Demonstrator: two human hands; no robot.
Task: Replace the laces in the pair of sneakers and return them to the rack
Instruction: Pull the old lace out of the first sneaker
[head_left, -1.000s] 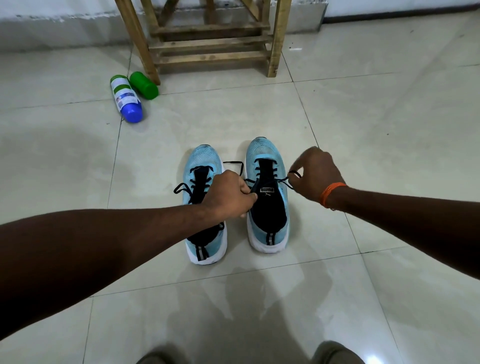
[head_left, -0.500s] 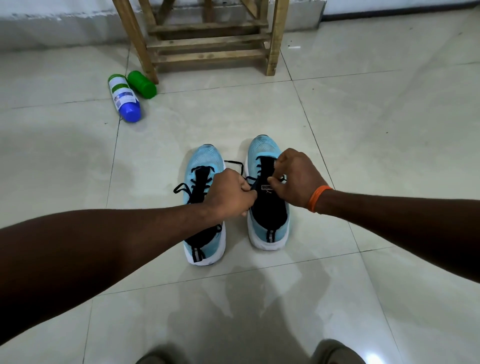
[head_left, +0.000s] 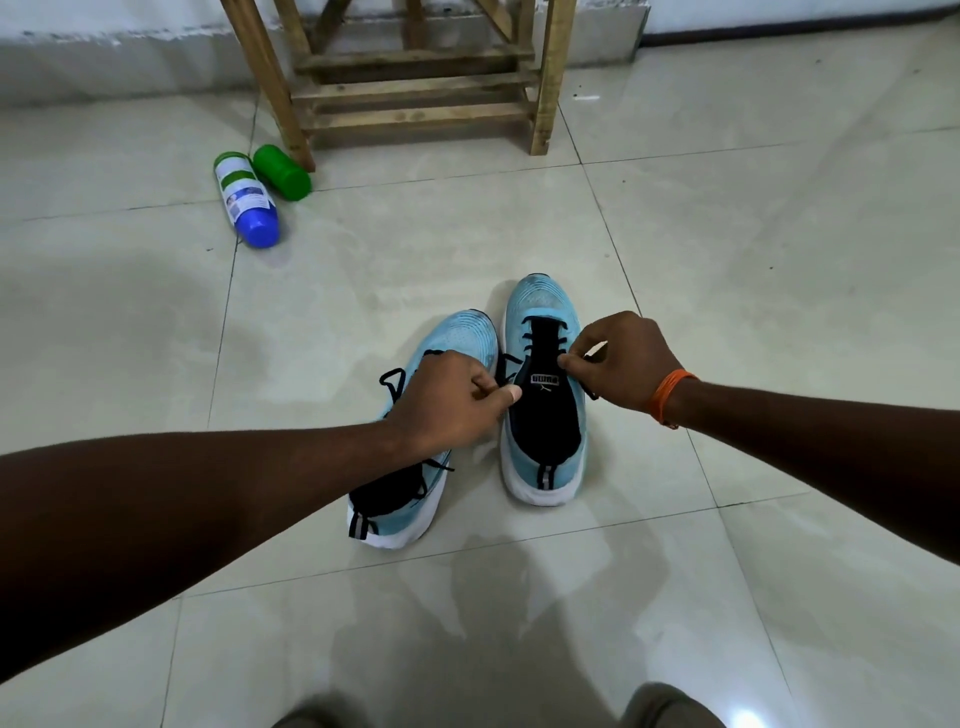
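Right hand (head_left: 618, 358) was out wide pulling slack a second ago, went in over the tongue, and is now back at the eyelet row of the PUMA-tongue sneaker (head_left: 543, 304), thumb and forefinger pinching the black lace (head_left: 508, 359). Left hand (head_left: 452, 400) has stayed on that sneaker's opposite edge, pinching the other end. Looks like upper eyelets are being threaded; racking not started. The knit blue upper is soft, the lace thin and limp. The other sneaker (head_left: 462, 332) touches its side; the slatted wooden rack (head_left: 415, 93) is well beyond its toe.
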